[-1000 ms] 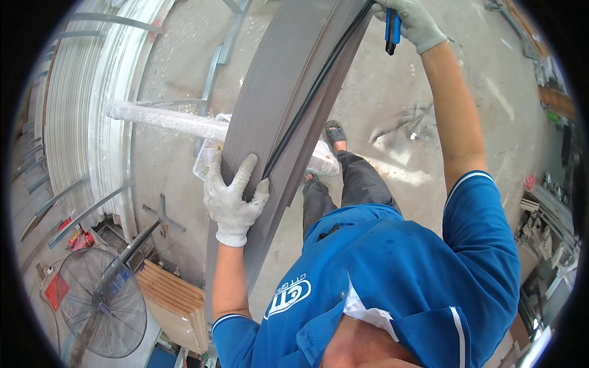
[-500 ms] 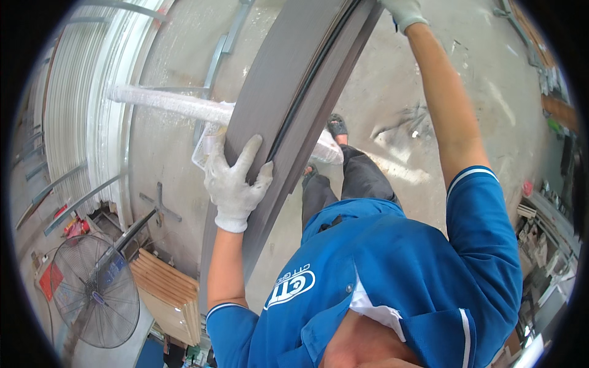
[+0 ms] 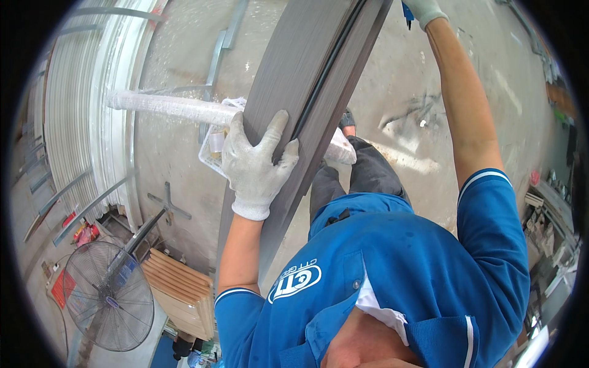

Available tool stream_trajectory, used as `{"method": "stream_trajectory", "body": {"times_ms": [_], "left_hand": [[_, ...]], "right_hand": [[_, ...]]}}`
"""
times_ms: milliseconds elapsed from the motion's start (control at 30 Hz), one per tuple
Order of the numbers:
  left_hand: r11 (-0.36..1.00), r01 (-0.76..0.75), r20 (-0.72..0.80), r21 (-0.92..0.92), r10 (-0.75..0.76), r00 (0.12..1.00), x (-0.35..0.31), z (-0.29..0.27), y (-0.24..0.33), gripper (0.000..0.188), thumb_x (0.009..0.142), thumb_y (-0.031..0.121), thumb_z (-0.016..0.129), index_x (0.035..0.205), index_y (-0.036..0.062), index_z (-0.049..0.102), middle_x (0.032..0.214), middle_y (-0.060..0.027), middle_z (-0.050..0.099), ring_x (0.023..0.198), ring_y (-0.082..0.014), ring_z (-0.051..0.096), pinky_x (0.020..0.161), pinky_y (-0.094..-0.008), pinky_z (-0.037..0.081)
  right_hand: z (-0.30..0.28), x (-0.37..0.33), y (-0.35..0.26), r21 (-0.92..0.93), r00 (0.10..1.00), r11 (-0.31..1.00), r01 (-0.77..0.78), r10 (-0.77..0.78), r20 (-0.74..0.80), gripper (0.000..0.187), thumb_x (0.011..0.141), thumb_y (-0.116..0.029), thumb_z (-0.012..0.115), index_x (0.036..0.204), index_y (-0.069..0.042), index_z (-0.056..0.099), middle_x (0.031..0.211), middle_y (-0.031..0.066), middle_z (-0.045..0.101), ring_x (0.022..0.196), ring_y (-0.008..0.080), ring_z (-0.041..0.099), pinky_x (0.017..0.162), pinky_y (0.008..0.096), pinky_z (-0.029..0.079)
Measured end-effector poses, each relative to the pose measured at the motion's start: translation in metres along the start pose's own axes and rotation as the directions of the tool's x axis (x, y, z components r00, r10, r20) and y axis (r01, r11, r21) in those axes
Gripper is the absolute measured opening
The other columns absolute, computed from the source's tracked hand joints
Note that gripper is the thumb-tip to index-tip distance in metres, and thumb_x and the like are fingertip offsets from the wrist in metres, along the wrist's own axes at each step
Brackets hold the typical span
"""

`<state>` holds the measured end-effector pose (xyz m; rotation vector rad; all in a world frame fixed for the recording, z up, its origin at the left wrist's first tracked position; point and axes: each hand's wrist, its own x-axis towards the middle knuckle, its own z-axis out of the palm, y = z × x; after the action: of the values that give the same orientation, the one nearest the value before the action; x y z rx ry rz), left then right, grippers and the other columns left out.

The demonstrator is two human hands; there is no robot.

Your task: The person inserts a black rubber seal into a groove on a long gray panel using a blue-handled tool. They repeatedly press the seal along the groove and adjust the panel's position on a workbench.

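A long dark grey-brown, wood-grained door-frame-like board (image 3: 294, 55) slants from the top of the view down past my left side. In a groove along its length lies a black strip (image 3: 325, 75), probably a seal. My left hand (image 3: 257, 162), in a whitish work glove, lies on the board with fingers spread, its thumb close to the strip. At the upper edge, beside the board's far end, my gloved right hand (image 3: 425, 11) is closed round a small blue tool (image 3: 407, 12) with a dark tip. The picture's edge cuts off part of that hand, and the tool's kind is unclear.
Beyond the board are a plastic-wrapped roll (image 3: 178, 107) and a white basket (image 3: 211, 161). Long white profiles (image 3: 107, 116) stand at left. A black floor fan (image 3: 109, 295) and stacked wooden boards (image 3: 179, 288) are at lower left. Metal pieces (image 3: 549, 230) lie at right.
My right hand has shifted right, away from the board's edge, and the blue tool shows more. The left hand stays spread on the board. The whole view has shifted slightly.
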<state>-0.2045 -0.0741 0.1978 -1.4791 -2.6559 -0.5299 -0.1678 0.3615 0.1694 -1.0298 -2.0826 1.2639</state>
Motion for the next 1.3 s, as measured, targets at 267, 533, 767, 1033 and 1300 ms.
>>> {"method": "stream_trajectory", "body": {"times_ms": [267, 533, 767, 1033, 1300], "left_hand": [[0.999, -0.053, -0.006, -0.012, 0.053, 0.999, 0.042, 0.011, 0.010, 0.049, 0.078, 0.036, 0.082, 0.126, 0.0267, 0.076, 0.130, -0.0358, 0.053, 0.115, -0.0490, 0.060, 0.095, -0.0534, 0.052], [0.990, -0.078, -0.052, -0.120, 0.073, 0.996, 0.105, 0.028, 0.019, 0.050, 0.079, 0.043, 0.082, 0.125, 0.0227, 0.075, 0.120, -0.0334, 0.059, 0.108, -0.0460, 0.062, 0.091, -0.0510, 0.053], [0.891, 0.067, 0.023, -0.450, -0.064, 0.998, 0.068, 0.010, -0.011, 0.072, 0.084, 0.062, 0.073, 0.138, 0.0155, 0.066, 0.133, -0.0265, 0.061, 0.117, -0.0461, 0.062, 0.098, -0.0510, 0.051], [0.959, 0.245, 0.149, -0.143, -0.224, 0.963, -0.024, -0.018, -0.009, 0.073, 0.080, 0.053, 0.081, 0.143, 0.0203, 0.063, 0.139, -0.0327, 0.054, 0.128, -0.0465, 0.056, 0.102, -0.0541, 0.048], [0.959, 0.239, 0.047, -0.154, -0.234, 0.971, 0.000, -0.006, 0.007, 0.065, 0.076, 0.042, 0.086, 0.135, 0.0223, 0.069, 0.129, -0.0306, 0.057, 0.120, -0.0458, 0.058, 0.102, -0.0528, 0.048]], "right_hand": [[0.000, 0.002, -0.003, 0.014, 0.999, 0.999, -0.029, 0.029, 0.026, 0.023, 0.094, -0.025, 0.077, 0.094, -0.005, 0.065, 0.070, -0.0001, 0.060, 0.055, 0.0097, 0.054, 0.051, 0.0279, 0.047], [0.004, 0.000, -0.002, 0.057, 0.999, 0.998, -0.023, 0.025, -0.024, 0.019, 0.094, -0.021, 0.077, 0.094, -0.007, 0.063, 0.072, -0.0011, 0.059, 0.057, 0.0089, 0.054, 0.051, 0.0274, 0.046], [-0.012, 0.010, 0.020, 0.217, 0.997, 0.976, -0.031, 0.016, 0.071, 0.021, 0.094, -0.022, 0.077, 0.098, -0.005, 0.065, 0.076, -0.0004, 0.064, 0.058, 0.0100, 0.061, 0.051, 0.0259, 0.051], [-0.006, 0.016, 0.014, 0.121, 0.983, 0.975, 0.186, -0.184, -0.021, 0.021, 0.093, -0.022, 0.077, 0.096, -0.004, 0.068, 0.078, 0.0031, 0.068, 0.064, 0.0123, 0.064, 0.059, 0.0288, 0.052], [0.003, 0.017, -0.003, -0.212, 0.962, 0.945, 0.249, -0.267, -0.063, 0.034, 0.087, -0.025, 0.079, 0.111, -0.001, 0.073, 0.096, 0.0113, 0.077, 0.086, 0.0214, 0.071, 0.080, 0.0375, 0.055]]}}
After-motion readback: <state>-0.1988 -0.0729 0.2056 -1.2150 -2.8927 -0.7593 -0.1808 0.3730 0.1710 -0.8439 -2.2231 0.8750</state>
